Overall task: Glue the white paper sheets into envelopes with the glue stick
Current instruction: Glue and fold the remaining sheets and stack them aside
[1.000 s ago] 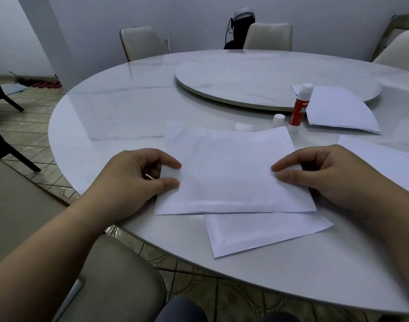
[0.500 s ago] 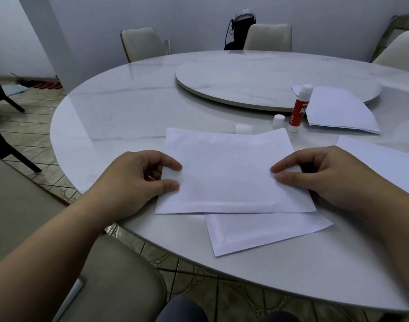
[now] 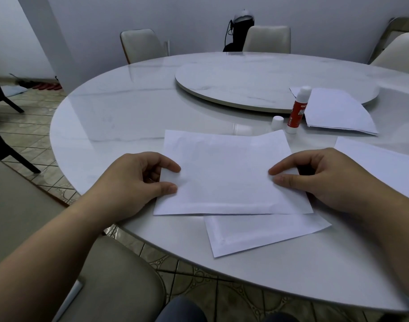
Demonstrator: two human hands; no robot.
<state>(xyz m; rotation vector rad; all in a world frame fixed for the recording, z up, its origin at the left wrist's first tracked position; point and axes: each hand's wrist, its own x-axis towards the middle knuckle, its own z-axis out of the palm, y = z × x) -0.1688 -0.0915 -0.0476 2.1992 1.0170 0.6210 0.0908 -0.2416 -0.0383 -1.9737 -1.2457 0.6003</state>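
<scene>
A folded white paper envelope (image 3: pixel 226 173) lies on the round marble table (image 3: pixel 120 117) in front of me. My left hand (image 3: pixel 133 182) pinches its left edge between thumb and fingers. My right hand (image 3: pixel 319 177) pinches its right edge the same way. A second folded sheet (image 3: pixel 263 231) lies partly under it, nearer the table's front edge. The red and white glue stick (image 3: pixel 298 110) stands upright behind the envelope, uncapped, with its white cap (image 3: pixel 277 123) beside it on the left.
A stack of white sheets (image 3: pixel 335 110) lies right of the glue stick, partly on the lazy Susan (image 3: pixel 245 84). Another sheet (image 3: pixel 384 163) sits at the right edge. Chairs (image 3: pixel 140 45) ring the table; a chair seat (image 3: pixel 120 275) is below my left arm.
The far edge of the envelope has settled flatter onto the table. Both hands have kept their hold at its sides.
</scene>
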